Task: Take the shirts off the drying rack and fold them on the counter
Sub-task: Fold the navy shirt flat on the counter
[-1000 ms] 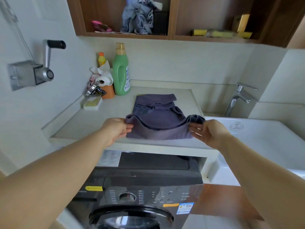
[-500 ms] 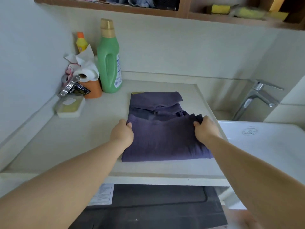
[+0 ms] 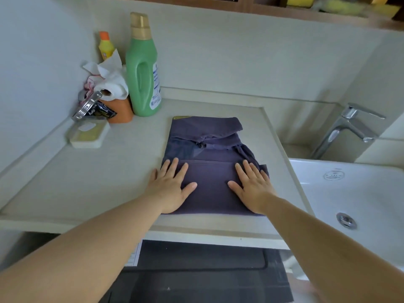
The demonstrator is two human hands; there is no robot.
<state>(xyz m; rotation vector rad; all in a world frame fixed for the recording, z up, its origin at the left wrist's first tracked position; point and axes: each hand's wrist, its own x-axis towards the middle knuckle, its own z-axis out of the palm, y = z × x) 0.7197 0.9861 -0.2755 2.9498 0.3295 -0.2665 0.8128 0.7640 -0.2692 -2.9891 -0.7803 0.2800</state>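
Nearest us, a dark appliance top runs out of frame below. On the worktop our left hand and right hand press flat, fingers spread, holding nothing, on the folded purple shirt, hiding its near corners. The shelf beyond is cut off

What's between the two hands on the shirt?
Only shirt. In the head view, a smooth purple strip of it lies between the left hand and right hand, both flat on it. Nothing else sits there.
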